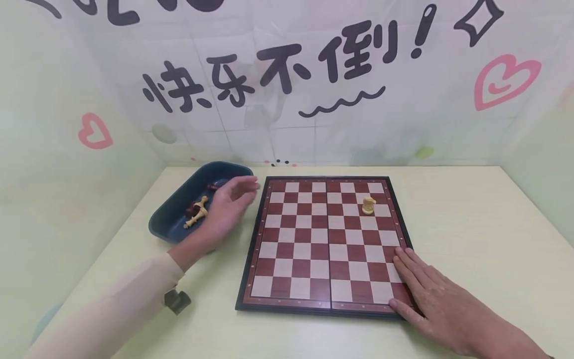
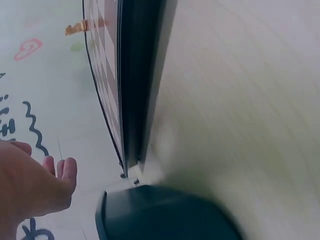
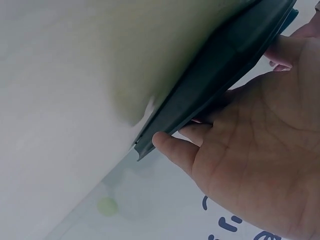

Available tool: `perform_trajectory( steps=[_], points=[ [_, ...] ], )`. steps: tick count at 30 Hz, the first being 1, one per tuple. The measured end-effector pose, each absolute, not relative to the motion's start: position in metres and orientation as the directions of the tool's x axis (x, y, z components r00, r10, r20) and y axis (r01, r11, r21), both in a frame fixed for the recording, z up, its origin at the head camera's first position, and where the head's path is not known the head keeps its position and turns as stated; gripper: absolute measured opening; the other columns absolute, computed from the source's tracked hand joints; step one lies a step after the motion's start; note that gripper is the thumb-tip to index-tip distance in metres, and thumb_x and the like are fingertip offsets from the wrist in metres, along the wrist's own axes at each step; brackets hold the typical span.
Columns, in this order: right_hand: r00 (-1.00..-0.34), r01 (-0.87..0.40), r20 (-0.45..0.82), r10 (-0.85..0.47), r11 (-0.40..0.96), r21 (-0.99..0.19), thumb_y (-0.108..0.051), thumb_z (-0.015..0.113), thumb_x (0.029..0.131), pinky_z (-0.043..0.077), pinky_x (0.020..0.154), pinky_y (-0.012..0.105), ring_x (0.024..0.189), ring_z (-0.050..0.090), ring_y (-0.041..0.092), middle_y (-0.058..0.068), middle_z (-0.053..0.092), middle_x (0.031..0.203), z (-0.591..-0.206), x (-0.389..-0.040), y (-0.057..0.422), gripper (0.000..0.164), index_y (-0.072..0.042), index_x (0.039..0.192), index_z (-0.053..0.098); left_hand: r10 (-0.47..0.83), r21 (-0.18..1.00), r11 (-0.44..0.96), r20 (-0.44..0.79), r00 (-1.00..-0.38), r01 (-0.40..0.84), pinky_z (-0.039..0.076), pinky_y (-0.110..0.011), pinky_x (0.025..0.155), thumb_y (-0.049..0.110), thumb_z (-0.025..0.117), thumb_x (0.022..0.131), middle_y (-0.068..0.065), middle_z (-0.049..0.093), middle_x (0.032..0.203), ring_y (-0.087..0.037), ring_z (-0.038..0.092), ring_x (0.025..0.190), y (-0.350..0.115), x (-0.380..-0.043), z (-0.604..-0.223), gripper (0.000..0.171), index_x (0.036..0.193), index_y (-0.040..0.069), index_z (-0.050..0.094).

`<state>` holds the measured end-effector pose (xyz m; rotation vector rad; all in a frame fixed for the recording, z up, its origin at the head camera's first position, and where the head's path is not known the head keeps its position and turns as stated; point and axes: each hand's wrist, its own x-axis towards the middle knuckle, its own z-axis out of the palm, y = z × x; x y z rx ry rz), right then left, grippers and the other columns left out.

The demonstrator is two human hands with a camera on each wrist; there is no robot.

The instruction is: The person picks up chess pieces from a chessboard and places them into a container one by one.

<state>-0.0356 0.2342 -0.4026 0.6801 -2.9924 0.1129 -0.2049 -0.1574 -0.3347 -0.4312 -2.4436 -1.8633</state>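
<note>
A chessboard (image 1: 319,244) with brown and white squares and a dark frame lies flat on the table. One cream chess knight (image 1: 368,205) stands on it toward the far right. My left hand (image 1: 230,202) hovers between a dark blue bin (image 1: 163,224) and the board's left edge, its fingers loosely bent and no piece visible in it. Cream and dark red chess pieces (image 1: 197,212) lie in the bin, partly hidden by that hand. The right hand (image 1: 437,299) rests on the board's near right corner with its fingers extended.
A pale table (image 1: 475,224) carries the board and bin. Behind it hangs a white backdrop (image 1: 278,139) with black characters and pink hearts, and pale walls stand at both sides. A small dark device (image 1: 177,300) sits at the left wrist.
</note>
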Motion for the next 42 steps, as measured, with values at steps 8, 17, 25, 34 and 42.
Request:
perform_trajectory(
  steps=[8,17,25,34,42],
  points=[
    [-0.915,-0.403,0.047,-0.401,0.909,-0.100,-0.060,0.050,0.101,-0.015,0.108,0.012,0.149,0.025,0.034,0.014,0.026,0.165,-0.403,-0.036,0.234,0.084,0.001,0.156,0.035,0.261,0.940,0.241,0.175,-0.949,0.240,0.046,-0.043,0.102,0.006,0.056,0.103,-0.018,0.063,0.130,-0.025,0.057,0.122,-0.118,-0.203,-0.335,0.033,0.136,0.002,0.058],
    [-0.918,-0.396,0.044,-0.394,0.913,-0.101,-0.060,0.049,0.101,-0.015,0.109,0.013,0.150,0.023,0.033,0.014,0.024,0.165,-0.402,-0.036,0.235,0.084,0.001,0.157,0.033,0.315,0.953,0.165,0.194,-0.929,0.255,0.047,-0.041,0.102,0.005,0.055,0.103,-0.015,0.062,0.130,-0.025,0.056,0.122,-0.085,-0.205,-0.336,0.031,0.134,0.002,0.060],
    [-0.918,-0.396,0.051,-0.393,0.913,-0.097,-0.060,0.049,0.101,-0.014,0.110,0.014,0.150,0.023,0.034,0.014,0.024,0.165,-0.402,-0.036,0.235,0.084,0.001,0.157,0.033,0.327,0.949,0.121,0.240,-0.914,0.292,0.048,-0.038,0.101,0.003,0.056,0.102,-0.017,0.065,0.126,-0.023,0.059,0.118,-0.062,-0.207,-0.333,0.031,0.132,0.000,0.061],
    [-0.902,-0.429,0.087,-0.423,0.901,-0.065,-0.058,0.050,0.102,-0.013,0.112,0.016,0.150,0.023,0.034,0.016,0.023,0.165,-0.403,-0.036,0.235,0.083,0.002,0.156,0.033,0.329,0.956,0.118,0.218,-0.919,0.270,0.048,-0.037,0.101,0.005,0.056,0.103,-0.013,0.066,0.126,-0.020,0.058,0.120,-0.048,-0.213,-0.330,0.031,0.134,0.003,0.061],
    [-0.900,-0.433,0.085,-0.428,0.900,-0.055,-0.058,0.049,0.102,-0.012,0.114,0.018,0.150,0.022,0.034,0.016,0.022,0.166,-0.402,-0.036,0.235,0.083,0.002,0.156,0.033,0.387,0.970,0.105,0.164,-0.907,0.220,0.048,-0.036,0.102,0.004,0.054,0.103,-0.010,0.064,0.127,-0.026,0.056,0.125,-0.029,-0.220,-0.336,0.033,0.136,0.002,0.058]
  ],
)
